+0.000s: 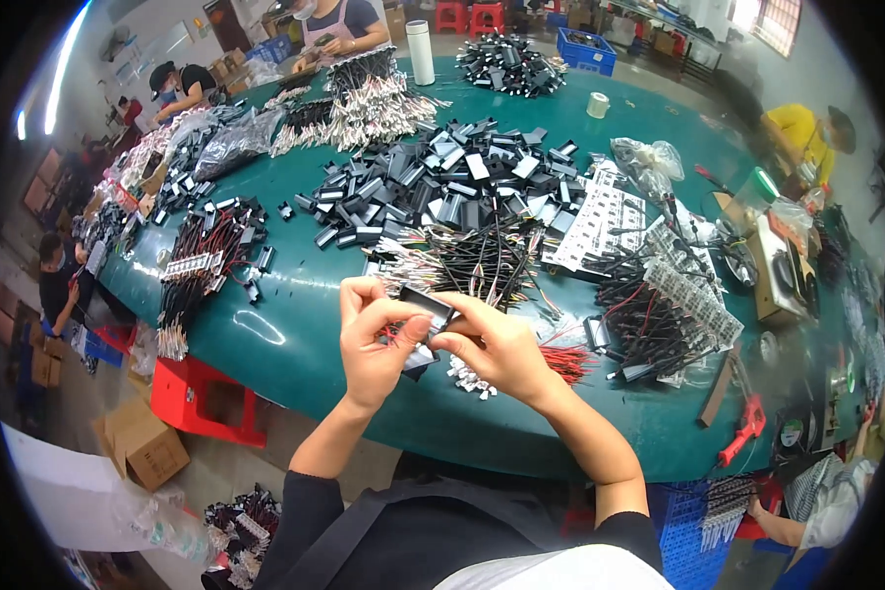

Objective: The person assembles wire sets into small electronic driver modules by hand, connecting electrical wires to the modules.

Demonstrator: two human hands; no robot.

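Observation:
Over the near edge of the green table, both my hands meet at a small black plastic casing (426, 305). My left hand (374, 344) is closed, its thumb against the casing's lower part, with a bit of red wire showing by the palm. My right hand (490, 342) pinches the casing's right end between thumb and fingers. Just beyond lies a bundle of black cables (482, 261) with pale connector ends. Farther back spreads a big heap of black casings (452, 182). Red wires (565, 364) lie beside my right wrist. What sits inside the casing is too small to tell.
White label sheets (600, 221) and a pile of black cables (649, 315) lie to the right, near a red glue gun (745, 431). Wire bundles (192, 265) lie left. A white bottle (420, 52) stands far back. A red stool (202, 398) is below; other people work around the table.

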